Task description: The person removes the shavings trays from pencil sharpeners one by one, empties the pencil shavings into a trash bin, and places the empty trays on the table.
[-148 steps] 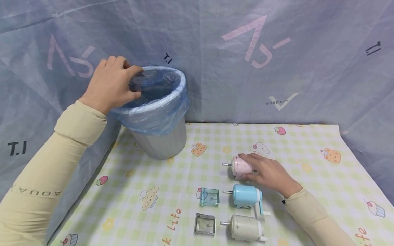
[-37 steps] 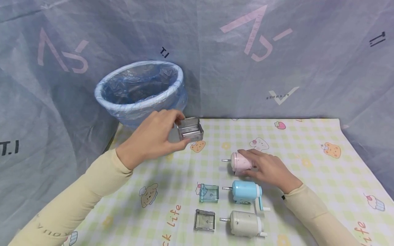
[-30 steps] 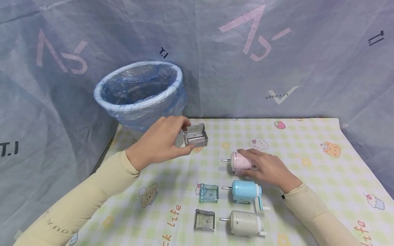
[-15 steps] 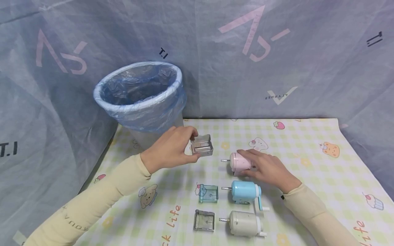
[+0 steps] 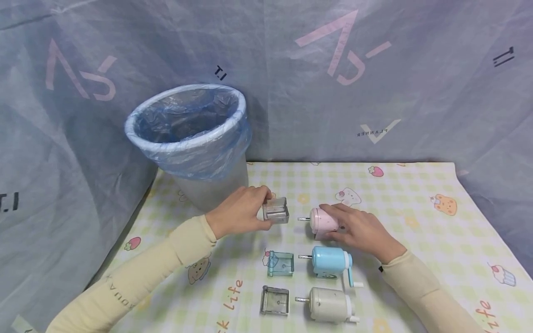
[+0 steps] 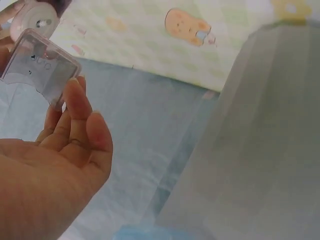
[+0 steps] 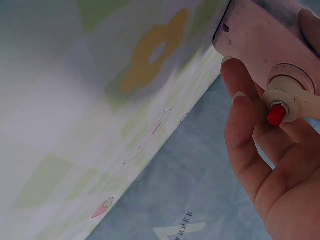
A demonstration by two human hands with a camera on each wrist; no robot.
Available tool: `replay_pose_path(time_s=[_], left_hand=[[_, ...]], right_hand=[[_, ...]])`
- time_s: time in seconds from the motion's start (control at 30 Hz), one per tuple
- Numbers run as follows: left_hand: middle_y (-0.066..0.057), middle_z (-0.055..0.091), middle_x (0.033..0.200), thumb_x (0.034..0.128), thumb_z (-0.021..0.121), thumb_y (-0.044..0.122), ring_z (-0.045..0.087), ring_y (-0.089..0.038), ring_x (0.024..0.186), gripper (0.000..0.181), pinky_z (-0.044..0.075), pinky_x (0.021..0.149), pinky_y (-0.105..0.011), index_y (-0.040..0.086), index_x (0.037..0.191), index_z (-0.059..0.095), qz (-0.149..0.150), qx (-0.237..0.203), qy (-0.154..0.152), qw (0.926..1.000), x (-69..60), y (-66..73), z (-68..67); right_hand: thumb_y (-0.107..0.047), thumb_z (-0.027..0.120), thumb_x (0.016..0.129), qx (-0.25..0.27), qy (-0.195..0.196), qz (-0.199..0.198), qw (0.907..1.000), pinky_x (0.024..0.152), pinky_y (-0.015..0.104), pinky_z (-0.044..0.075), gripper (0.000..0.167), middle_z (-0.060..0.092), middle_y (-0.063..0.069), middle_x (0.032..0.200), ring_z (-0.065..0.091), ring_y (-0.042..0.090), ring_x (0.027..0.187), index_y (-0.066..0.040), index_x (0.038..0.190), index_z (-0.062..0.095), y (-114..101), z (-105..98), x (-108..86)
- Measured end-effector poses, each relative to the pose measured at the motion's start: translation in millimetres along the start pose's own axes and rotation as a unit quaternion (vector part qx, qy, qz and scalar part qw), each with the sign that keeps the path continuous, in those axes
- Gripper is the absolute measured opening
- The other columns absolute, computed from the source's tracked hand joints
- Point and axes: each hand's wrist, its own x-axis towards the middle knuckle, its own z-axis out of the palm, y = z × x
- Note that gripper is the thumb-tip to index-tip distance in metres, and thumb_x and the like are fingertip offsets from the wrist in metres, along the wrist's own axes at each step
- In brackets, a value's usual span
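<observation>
My left hand (image 5: 239, 213) pinches a clear smoky shavings drawer (image 5: 276, 211) between thumb and fingers, just left of the pink crank pencil sharpener (image 5: 325, 223). A small gap separates the drawer from the sharpener's metal rod. My right hand (image 5: 362, 231) grips that sharpener from its right side on the table. In the right wrist view, its crank with a red tip (image 7: 276, 115) shows by the fingers. Nearer me stand a blue sharpener (image 5: 329, 259) and a grey-beige sharpener (image 5: 328, 304). To their left lie a teal drawer (image 5: 281, 263) and a grey drawer (image 5: 275, 300).
A grey bin (image 5: 208, 187) with a blue plastic liner (image 5: 195, 162) stands at the back left of the table, close behind my left hand. The checked tablecloth (image 5: 395, 185) ends against a grey-blue cloth backdrop (image 5: 308, 106).
My left hand has come away from the bin's mouth, moving down and right with the drawer to beside the pink sharpener. The right hand keeps its grip in place.
</observation>
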Motion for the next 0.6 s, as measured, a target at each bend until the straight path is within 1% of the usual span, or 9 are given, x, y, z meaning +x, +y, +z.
replay_pose_path(time_s=[0.2,0.3,0.4,0.5,0.6], left_hand=[[-0.004,0.072,0.107,0.0861,0.081,0.037,0.067,-0.021,0.093,0.055,0.051,0.094,-0.046,0.006,0.127,0.063,-0.006,0.005,-0.025,0.9997,2.3,-1.9,8.5],[-0.003,0.070,0.103,0.0865,0.082,0.038,0.066,-0.020,0.091,0.054,0.051,0.091,-0.046,0.006,0.126,0.062,-0.007,0.010,-0.031,0.9994,2.9,-2.7,13.3],[-0.003,0.069,0.100,0.0852,0.083,0.037,0.064,-0.019,0.087,0.052,0.052,0.083,-0.044,0.008,0.122,0.060,-0.004,0.012,-0.037,0.9992,3.6,-2.9,19.1],[-0.005,0.071,0.107,0.0858,0.085,0.037,0.065,-0.020,0.088,0.051,0.052,0.082,-0.044,0.008,0.119,0.058,-0.003,0.004,-0.053,0.9986,4.5,-2.1,25.1],[-0.007,0.072,0.114,0.0879,0.086,0.036,0.068,-0.021,0.090,0.051,0.053,0.086,-0.045,0.008,0.121,0.059,-0.005,-0.005,-0.069,0.9976,5.4,-0.6,30.7]], right_hand=[[-0.038,0.088,0.089,0.002,-0.001,0.002,1.0000,0.082,0.058,0.060,0.071,0.068,0.015,0.139,0.072,0.039,0.115,-0.013,0.150,0.062,-1,0,0.5],[-0.039,0.088,0.089,0.004,-0.002,0.006,1.0000,0.082,0.058,0.059,0.071,0.068,0.014,0.139,0.071,0.039,0.116,-0.013,0.150,0.062,-1,0,0.7],[-0.039,0.088,0.089,0.004,-0.003,0.007,1.0000,0.083,0.059,0.059,0.071,0.068,0.014,0.139,0.071,0.038,0.116,-0.013,0.149,0.062,-2,-1,0.6],[-0.038,0.088,0.089,0.003,-0.002,0.004,1.0000,0.083,0.059,0.059,0.070,0.068,0.014,0.139,0.071,0.038,0.116,-0.013,0.149,0.062,-1,-1,0.6],[-0.037,0.088,0.088,0.002,0.001,0.002,1.0000,0.082,0.058,0.060,0.070,0.068,0.014,0.139,0.072,0.038,0.115,-0.013,0.149,0.063,-1,0,0.4]])
